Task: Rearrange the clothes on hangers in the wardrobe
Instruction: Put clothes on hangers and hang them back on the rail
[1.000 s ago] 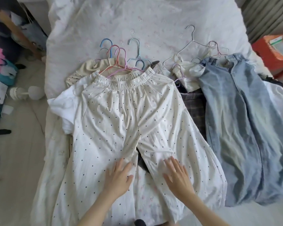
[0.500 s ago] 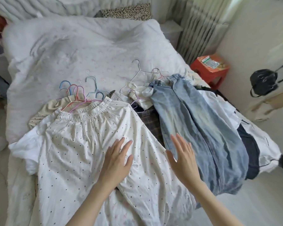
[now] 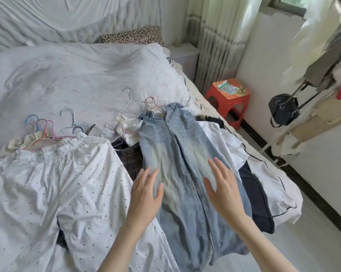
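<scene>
Head view, near to far. Two bare forearms enter from the lower edge. Left hand (image 3: 146, 195): palm down, fingers straight and slightly spread, over the left leg of the jeans, gripping nothing. Right hand (image 3: 224, 191): same flat pose, fingers extended over the right leg, holding nothing; whether either palm presses the denim cannot be told.

One pair of light blue jeans (image 3: 181, 154) lies flat along the bed's right side, waistband away from the person, hems hanging toward the near edge. One pair of white dotted trousers (image 3: 63, 177) lies to the left of it, elastic waist far. Between the two shows a dark plaid garment (image 3: 131, 157). Right of the jeans: one dark navy garment (image 3: 256, 197) and a white garment with dark piping (image 3: 273, 179), partly under the denim.

Beyond the waistbands, on the white duvet (image 3: 77, 75): a cluster of coloured wire hangers (image 3: 46, 128), pink and blue, roughly six, tangled so the count is uncertain; one white hanger (image 3: 129, 104); one pink hanger (image 3: 154, 101).

Farther: one leopard-print pillow (image 3: 132, 35), one red plastic stool (image 3: 228, 97) beside the bed, one black bag (image 3: 282, 109) hanging at right.
</scene>
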`<state>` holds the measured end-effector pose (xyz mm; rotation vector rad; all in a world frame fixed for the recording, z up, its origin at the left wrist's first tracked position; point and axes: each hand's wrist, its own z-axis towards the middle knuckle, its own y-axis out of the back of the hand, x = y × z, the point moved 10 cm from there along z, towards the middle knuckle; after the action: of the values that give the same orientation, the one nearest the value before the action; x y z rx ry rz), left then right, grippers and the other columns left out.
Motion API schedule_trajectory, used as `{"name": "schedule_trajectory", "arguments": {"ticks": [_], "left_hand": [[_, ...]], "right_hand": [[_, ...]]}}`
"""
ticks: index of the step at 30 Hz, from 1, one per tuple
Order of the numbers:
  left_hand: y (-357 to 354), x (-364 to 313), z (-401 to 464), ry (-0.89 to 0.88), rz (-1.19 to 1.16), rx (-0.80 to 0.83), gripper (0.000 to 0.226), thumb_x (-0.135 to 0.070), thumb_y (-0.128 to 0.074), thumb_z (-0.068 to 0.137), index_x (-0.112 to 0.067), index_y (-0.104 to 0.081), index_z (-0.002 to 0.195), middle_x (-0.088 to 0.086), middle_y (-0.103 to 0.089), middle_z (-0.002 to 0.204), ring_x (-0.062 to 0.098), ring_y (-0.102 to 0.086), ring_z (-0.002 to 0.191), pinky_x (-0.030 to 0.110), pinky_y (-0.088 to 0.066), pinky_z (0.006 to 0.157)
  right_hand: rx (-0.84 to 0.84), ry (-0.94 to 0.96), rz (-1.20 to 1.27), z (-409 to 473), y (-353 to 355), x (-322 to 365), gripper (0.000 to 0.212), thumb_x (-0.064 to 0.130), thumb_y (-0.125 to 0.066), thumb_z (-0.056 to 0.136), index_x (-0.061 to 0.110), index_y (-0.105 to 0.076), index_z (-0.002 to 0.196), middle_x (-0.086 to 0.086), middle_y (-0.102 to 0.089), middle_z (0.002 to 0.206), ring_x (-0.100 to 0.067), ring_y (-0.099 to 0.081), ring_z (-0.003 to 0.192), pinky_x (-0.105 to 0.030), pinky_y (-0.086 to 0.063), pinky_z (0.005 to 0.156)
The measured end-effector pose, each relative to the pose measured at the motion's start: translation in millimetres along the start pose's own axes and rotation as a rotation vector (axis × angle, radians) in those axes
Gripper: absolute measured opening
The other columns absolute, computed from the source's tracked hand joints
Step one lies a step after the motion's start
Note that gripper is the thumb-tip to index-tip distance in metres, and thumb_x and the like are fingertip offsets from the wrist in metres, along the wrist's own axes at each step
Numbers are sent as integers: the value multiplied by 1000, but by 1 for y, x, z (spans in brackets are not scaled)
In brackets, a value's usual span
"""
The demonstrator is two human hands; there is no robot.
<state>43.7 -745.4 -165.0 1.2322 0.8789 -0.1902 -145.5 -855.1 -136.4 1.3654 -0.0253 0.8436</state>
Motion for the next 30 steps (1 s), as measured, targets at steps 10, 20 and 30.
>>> {"name": "schedule_trajectory", "arguments": {"ticks": [10, 20, 30], "left_hand": [[-43, -23, 70, 63, 90, 16, 81, -59, -16, 75, -16, -43, 138, 10, -34, 147, 27, -22, 140, 30, -13, 112], [-82, 77, 235, 135, 269, 152, 72, -53, -20, 83, -16, -36, 142, 12, -27, 151, 27, -20, 141, 33, -13, 114], [-119, 205, 421, 173, 388, 109, 54, -29, -42, 96, -12, -25, 145, 13, -23, 151, 29, -21, 138, 44, -18, 112]], "right_hand": [[131, 34, -33, 80, 8, -75, 52, 26, -58, 91, 12, -43, 139, -8, -45, 140, -27, -37, 134, -49, -29, 110], [270, 43, -153, 238, -93, -109, 53, 29, -52, 93, 12, -37, 141, -8, -41, 144, -29, -36, 132, -37, -26, 107], [397, -41, -138, 378, -275, -131, 55, 31, -45, 96, 9, -30, 143, -12, -36, 145, -30, -33, 133, -36, -24, 108]]}}
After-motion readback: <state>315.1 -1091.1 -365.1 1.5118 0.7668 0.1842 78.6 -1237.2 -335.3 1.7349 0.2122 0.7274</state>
